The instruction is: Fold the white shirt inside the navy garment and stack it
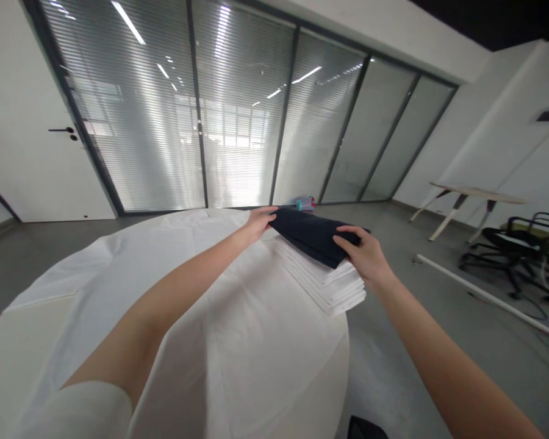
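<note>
Left hand (259,222): fingers pressed together, lying on the edge of navy cloth (313,235).
Right hand (363,256): fingers little spread, pressing on same cloth.
Below: white stack (324,283) on white tablecloth (187,341).

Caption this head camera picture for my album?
Left hand and right hand hold navy cloth on folded white cloths on a round table.

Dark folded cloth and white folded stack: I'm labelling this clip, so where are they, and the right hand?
dark folded cloth (304,233), head view, its top face
white folded stack (329,288), head view, its folded edges
right hand (363,256), head view, the back of the hand
</note>
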Demonstrator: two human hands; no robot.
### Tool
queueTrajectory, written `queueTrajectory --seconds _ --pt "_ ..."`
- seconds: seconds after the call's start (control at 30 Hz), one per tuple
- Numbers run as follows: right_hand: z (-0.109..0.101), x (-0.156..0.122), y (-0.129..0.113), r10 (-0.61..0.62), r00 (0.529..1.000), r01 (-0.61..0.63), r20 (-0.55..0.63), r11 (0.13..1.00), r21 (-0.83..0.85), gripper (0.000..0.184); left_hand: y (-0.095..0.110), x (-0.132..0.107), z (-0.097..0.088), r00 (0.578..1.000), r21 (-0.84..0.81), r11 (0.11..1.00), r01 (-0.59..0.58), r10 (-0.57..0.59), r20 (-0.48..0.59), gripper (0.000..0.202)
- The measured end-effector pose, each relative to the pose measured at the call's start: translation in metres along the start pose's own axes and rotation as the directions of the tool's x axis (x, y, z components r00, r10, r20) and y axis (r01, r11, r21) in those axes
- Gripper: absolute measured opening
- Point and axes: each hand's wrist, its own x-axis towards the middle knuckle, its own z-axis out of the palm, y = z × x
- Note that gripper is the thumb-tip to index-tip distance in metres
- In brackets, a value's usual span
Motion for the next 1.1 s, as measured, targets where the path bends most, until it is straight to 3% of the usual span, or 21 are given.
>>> queueTrajectory --seconds 0.1,0.27,0.37,0.43,0.5,0.57,0.63,0.73,0.83,1.0,1.1 --pt "-0.013 -0.010 0.018 -0.008 1.000 0.007 -0.012 0.992 -0.123 0.046 -0.022 0.001 0.013 1.000 0.039 0.999 0.021 -0.021 0.018 0.030" --pt "-0.024 -0.028 0.041 -0.006 0.992 0.061 0.123 0.889 -0.454 0.043 -0.049 -0.007 0.005 0.999 0.191 0.981 0.033 -0.040 0.032 0.025" --pt "-0.031 -0.037 0.028 -0.019 0.978 0.152 0.208 0.747 -0.647 0.041 -0.050 -0.008 0.002 1.000 0.301 0.953 0.011 -0.018 0.019 0.018" --pt "-0.032 -0.036 0.004 -0.092 0.978 0.204 0.187 0.617 -0.760 0.037 -0.042 -0.006 0.008 0.996 0.403 0.911 -0.086 0.087 0.018 0.017" --pt "-0.024 -0.025 -0.023 -0.216 0.964 0.246 0.154 0.511 -0.824 0.038 -0.031 -0.003 0.023 0.956 0.586 0.759 -0.282 0.272 0.108 0.019" --pt "-0.007 -0.005 -0.041 -0.323 0.922 0.344 0.212 0.437 -0.831 0.042 -0.023 0.000 0.043 0.868 0.730 0.489 -0.478 0.387 0.310 0.025" --pt "0.013 0.016 -0.041 -0.330 0.897 0.412 0.295 0.380 -0.828 0.046 -0.022 0.004 0.063 0.791 0.761 0.260 -0.595 0.354 0.498 0.033" --pt "0.035 0.034 -0.010 -0.116 0.926 0.377 0.359 0.323 -0.868 0.061 -0.036 0.010 0.079 0.750 0.744 0.099 -0.660 0.143 0.646 0.040" --pt "0.041 0.032 0.028 0.022 0.922 0.360 0.386 0.311 -0.879 0.075 -0.061 0.018 0.075 0.765 0.757 0.167 -0.631 -0.028 0.644 0.041" --pt "0.039 0.022 0.049 0.022 0.925 0.356 0.380 0.305 -0.883 0.081 -0.088 0.028 0.061 0.759 0.650 0.458 -0.607 0.089 0.646 0.033" --pt "0.040 0.023 0.048 0.016 0.918 0.373 0.395 0.299 -0.879 0.080 -0.091 0.031 0.062 0.760 0.601 0.529 -0.599 0.139 0.635 0.032"
